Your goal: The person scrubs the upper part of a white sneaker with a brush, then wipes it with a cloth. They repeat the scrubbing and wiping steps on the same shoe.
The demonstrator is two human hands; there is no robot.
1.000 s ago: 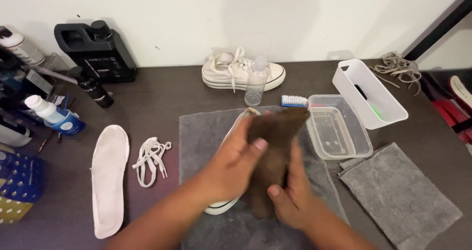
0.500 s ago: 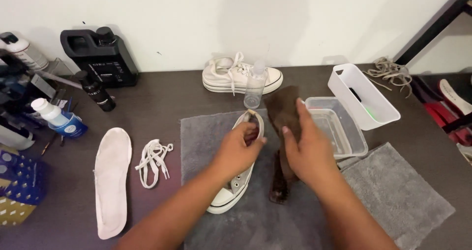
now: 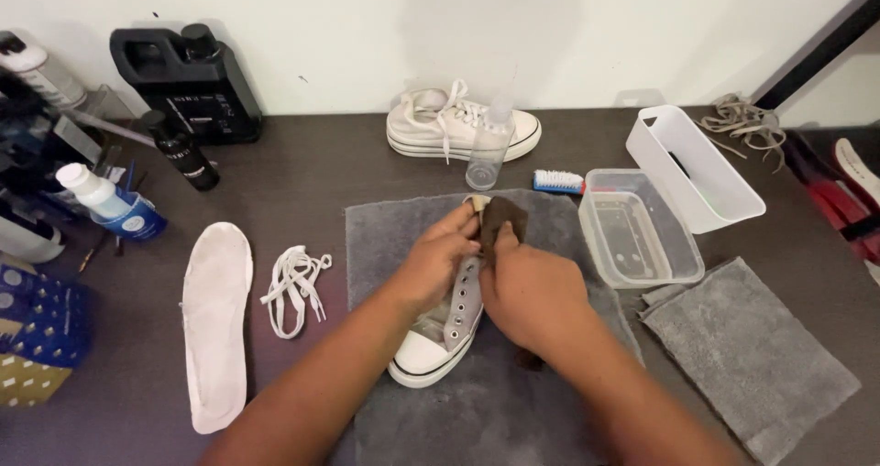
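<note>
**Cloth on a shoe**

While lying on the gray towel point(image 3: 385, 237), white shoe point(image 3: 438, 333) gripped near its heel by left hand point(image 3: 431, 264). Right hand point(image 3: 532, 292) closed around brown cloth point(image 3: 502, 217), pressing it against shoe.

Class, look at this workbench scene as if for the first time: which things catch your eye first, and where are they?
At the centre, the left hand steadies a white sneaker on a grey towel, while the right hand presses a brown cloth into its opening. To the left lie a white insole and loose laces. A second sneaker sits by the back wall.
</note>
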